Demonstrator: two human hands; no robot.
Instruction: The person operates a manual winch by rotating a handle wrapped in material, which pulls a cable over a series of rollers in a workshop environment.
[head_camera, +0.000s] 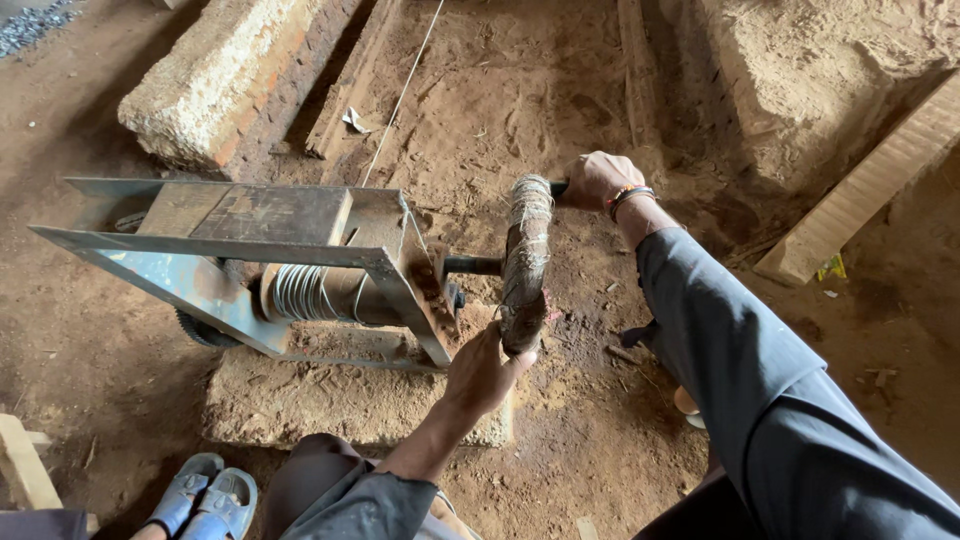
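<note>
A steel-framed winch (250, 250) sits on a stone slab (300, 400) on the dirt floor. Its drum (300, 292) is wound with wire, and a thin wire (400, 100) runs away from it toward the top of the view. On the right side a shaft carries a crank arm (526, 250) wrapped in string. My left hand (482, 372) grips the crank arm's lower end. My right hand (597, 180), with a beaded band at the wrist, is closed on the handle at the upper end.
A long brick-and-mortar block (215, 80) lies at the top left. Planks (860, 190) and a heap of sandy soil (820, 70) stand at the right. Another person's feet in grey-blue slippers (205, 495) show at the bottom left.
</note>
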